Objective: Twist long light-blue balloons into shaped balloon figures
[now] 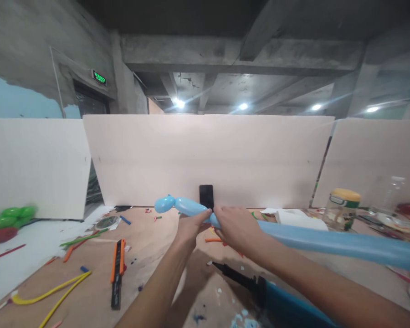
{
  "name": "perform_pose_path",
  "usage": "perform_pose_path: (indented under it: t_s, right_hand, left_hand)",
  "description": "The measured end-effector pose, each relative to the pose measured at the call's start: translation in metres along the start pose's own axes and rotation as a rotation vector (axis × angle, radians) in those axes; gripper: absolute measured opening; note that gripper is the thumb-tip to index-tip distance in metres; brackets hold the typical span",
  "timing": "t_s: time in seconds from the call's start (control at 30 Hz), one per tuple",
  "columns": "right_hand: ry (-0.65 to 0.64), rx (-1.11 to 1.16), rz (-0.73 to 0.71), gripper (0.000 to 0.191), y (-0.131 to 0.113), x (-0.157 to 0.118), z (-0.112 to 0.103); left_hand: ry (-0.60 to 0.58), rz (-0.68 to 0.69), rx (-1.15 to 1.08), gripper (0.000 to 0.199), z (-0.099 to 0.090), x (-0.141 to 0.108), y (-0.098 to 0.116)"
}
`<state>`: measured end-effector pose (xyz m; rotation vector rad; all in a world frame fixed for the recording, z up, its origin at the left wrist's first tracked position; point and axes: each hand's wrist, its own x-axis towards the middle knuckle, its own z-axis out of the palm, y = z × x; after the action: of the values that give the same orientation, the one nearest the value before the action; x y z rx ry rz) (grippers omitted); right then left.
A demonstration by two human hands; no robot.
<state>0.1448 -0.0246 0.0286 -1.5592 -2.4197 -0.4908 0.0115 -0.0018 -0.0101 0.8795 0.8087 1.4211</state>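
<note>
A long light blue modelling balloon runs from the right edge of the head view to the middle, above the table. My left hand is closed around it, just left of my right hand, which also grips it. A narrowed spot shows between the two hands. Left of my left hand, the balloon goes on as one longer section and a short rounded end with a pinch between them. Beneath my right forearm lies a balloon pump with a black nozzle and blue body. My fingertips are partly hidden.
A black phone leans against the white partition. An orange and black utility knife and a yellow uninflated balloon lie at left. A yellow-lidded jar stands at right. Green balloons sit far left.
</note>
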Motion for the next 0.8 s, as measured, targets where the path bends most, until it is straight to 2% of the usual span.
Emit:
perform_pose_path:
  t_s: [0.13, 0.27, 0.47, 0.57, 0.67, 0.8]
  right_hand:
    - [0.103, -0.149, -0.089, 0.034, -0.005, -0.002, 0.014]
    - [0.095, -0.135, -0.130, 0.044, 0.004, -0.002, 0.019]
    - [0.031, 0.019, -0.102, 0.038, 0.007, -0.003, 0.010]
    - [0.034, 0.063, -0.100, 0.040, 0.004, -0.006, 0.005]
    - [-0.035, 0.123, -0.071, 0.041, 0.002, -0.007, 0.001]
    - [-0.101, 0.133, -0.144, 0.042, 0.006, -0.004, -0.002]
  left_hand:
    - [0.060, -0.190, -0.044, 0.033, -0.003, 0.007, -0.023]
    - [0.015, -0.278, -0.147, 0.029, -0.007, 0.005, -0.018]
    - [0.063, -0.059, -0.457, 0.007, -0.005, 0.009, 0.004]
    - [0.066, 0.003, -0.534, 0.007, -0.005, 0.010, 0.006]
    - [0.111, 0.047, -0.574, 0.008, -0.006, 0.010, 0.008]
    - [0.160, 0.091, -0.525, 0.016, -0.011, 0.012, 0.014]
